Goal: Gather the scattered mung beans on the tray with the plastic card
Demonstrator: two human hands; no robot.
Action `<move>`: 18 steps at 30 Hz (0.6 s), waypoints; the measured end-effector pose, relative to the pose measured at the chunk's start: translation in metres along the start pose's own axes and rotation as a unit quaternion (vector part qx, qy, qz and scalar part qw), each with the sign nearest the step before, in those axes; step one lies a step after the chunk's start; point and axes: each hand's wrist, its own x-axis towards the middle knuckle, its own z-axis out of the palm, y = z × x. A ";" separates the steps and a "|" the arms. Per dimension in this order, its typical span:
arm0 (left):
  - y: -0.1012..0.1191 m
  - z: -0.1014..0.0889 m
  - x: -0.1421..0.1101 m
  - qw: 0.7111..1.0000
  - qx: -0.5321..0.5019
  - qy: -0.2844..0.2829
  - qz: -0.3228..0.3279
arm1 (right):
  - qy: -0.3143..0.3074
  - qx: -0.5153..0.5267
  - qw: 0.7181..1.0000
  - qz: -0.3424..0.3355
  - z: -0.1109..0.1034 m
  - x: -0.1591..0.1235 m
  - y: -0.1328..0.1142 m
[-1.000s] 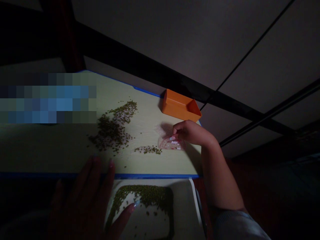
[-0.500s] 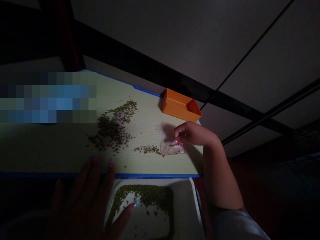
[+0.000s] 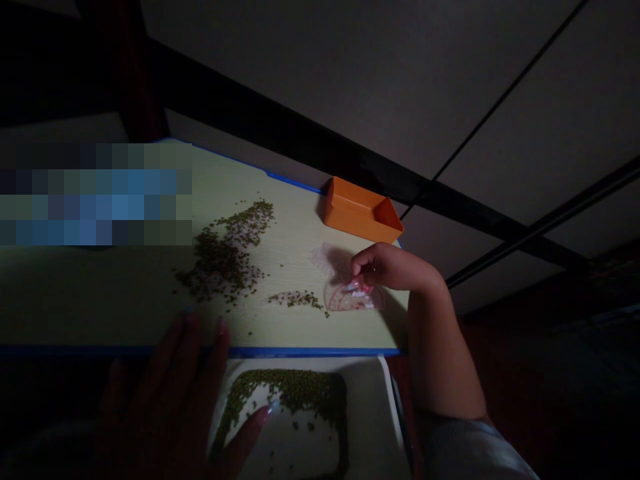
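My right hand (image 3: 393,268) pinches a clear, pink-edged half-round protractor (image 3: 343,303) by its curved side. The protractor's straight edge faces me, close to the tabletop. Just beyond it lies a patch of small whitish grains (image 3: 323,257), partly in the hand's shadow. A short trail of green beans (image 3: 297,299) ends at the protractor's left. My left hand (image 3: 170,393), dark in shadow, is spread open; its fingertips reach over the table's near edge and its thumb hangs over a white tray (image 3: 370,400). Green beans (image 3: 310,390) line the tray's far side and edges.
A larger pile of green beans mixed with whitish grains (image 3: 223,260) lies on the pale, blue-edged table (image 3: 295,333). An orange open box (image 3: 363,223) stands at the far right edge. A blurred-out patch covers the table's left end. White panels rise behind.
My right hand has slid slightly right with the protractor, away from the bean trail. My left hand has stayed where it was.
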 end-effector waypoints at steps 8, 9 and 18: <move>0.001 0.001 0.000 1.000 -0.009 -0.002 -0.018 | -0.019 0.015 1.000 -0.008 0.002 -0.001 -0.003; 0.001 0.001 0.000 1.000 -0.013 0.000 -0.023 | -0.022 0.011 1.000 -0.014 0.002 -0.001 -0.003; 0.007 -0.006 0.003 0.999 -0.040 0.011 -0.031 | -0.025 -0.031 0.999 -0.033 0.004 -0.001 -0.005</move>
